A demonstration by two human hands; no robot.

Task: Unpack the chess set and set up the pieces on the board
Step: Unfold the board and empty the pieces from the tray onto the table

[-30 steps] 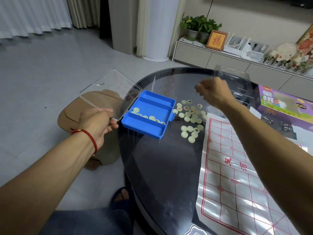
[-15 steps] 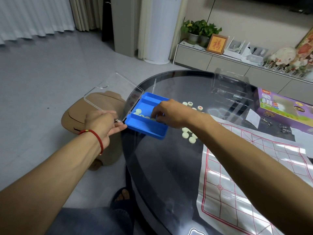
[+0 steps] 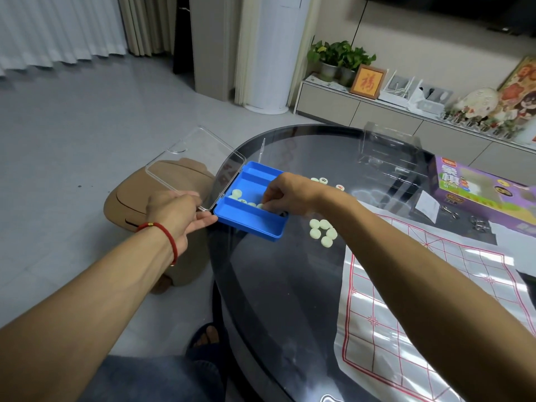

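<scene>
My left hand (image 3: 177,210) holds the clear lid (image 3: 194,166) open at the counter's left edge. My right hand (image 3: 285,195) curls over round pieces (image 3: 240,195) in the blue box (image 3: 252,224); what it pinches is hidden. I should lift gently toward the board (image 3: 435,300).

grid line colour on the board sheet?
Red lines on the white glossy board sheet, clearest in the head view.

head view, angled down, close over table (image 3: 290,285)
</scene>
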